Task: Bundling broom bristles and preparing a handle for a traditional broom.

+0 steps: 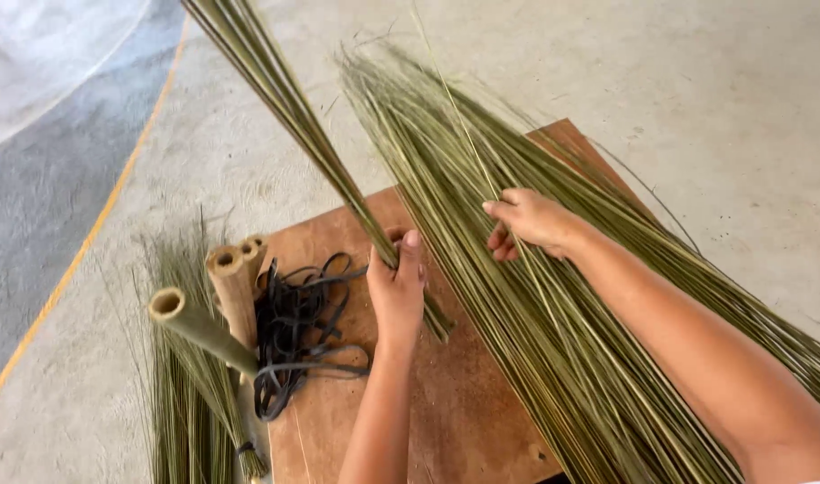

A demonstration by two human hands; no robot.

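Note:
My left hand [397, 282] grips a thin bundle of green-yellow palm sticks [289, 103] that slants up to the top left, its lower ends poking out below my fist. My right hand [528, 221] rests on a large loose pile of the same sticks [553, 305] and pinches a few single sticks out of it between thumb and fingers. The pile lies diagonally across a brown wooden board [446, 403] on the concrete floor.
A tangle of black straps [295, 332] lies on the board's left part. Three bamboo tubes [224, 296] lean beside it at the left. A tied bundle of sticks [190, 403] lies on the floor below them. Grey matting with a yellow edge [60, 179] is far left.

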